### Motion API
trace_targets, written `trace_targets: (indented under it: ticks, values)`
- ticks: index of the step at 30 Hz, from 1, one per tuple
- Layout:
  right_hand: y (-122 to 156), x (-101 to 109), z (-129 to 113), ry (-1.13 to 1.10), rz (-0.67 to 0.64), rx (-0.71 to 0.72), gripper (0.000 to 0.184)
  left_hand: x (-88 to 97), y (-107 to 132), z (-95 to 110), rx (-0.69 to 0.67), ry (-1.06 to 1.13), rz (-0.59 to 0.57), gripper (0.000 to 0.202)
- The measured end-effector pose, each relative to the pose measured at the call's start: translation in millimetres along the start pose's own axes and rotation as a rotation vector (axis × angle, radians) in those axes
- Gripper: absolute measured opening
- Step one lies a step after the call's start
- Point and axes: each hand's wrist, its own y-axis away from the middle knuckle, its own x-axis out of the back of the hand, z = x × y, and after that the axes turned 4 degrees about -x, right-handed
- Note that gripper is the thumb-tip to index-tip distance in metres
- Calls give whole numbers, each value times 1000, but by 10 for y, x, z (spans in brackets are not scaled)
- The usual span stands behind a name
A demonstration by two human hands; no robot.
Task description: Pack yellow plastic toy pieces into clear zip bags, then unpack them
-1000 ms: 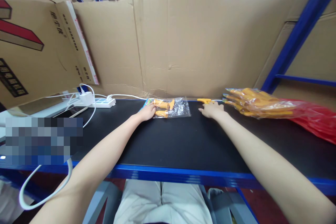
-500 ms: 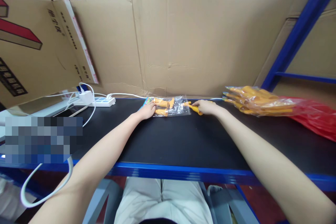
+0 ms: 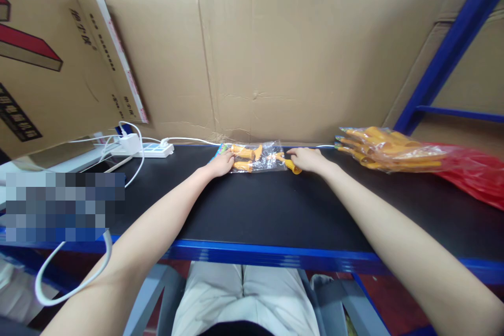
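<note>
A clear plastic bag with a coloured left end lies flat near the back of the black table, with yellow plastic pieces inside. My left hand is closed on its left end, fingers over the plastic. At the bag's right end lies another yellow plastic piece, its narrow part reaching left to the bag; whether that tip is inside the film I cannot tell. My right hand has its fingers closed at this piece's right side and partly covers it.
On the right, several yellow pieces in clear bags lie beside a red plastic bag. A white power strip with cables stands at the left. Cardboard walls the back; a blue edge runs along the front.
The yellow piece at my right hand has turned and sits slightly further left, against the bag's end. My left hand and the bag have hardly moved. The view has shifted slightly.
</note>
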Motion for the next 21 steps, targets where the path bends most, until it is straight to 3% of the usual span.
trace_targets:
  ticks: [4,8,16,21]
  values:
    - [15,-5,-21,-69,42,132,39,-8,-8,-10,-16,3,3,47]
    - [28,-26,-36,-120,-86,188,31,-7,-12,-11,-17,0,-4,46]
    - [-23,-53,-6,-257,-194,89,35,-27,-24,-42,-33,-7,1,45]
    - [-25,-50,-1,-251,-174,50,39,-17,-24,-32,-46,0,2,45]
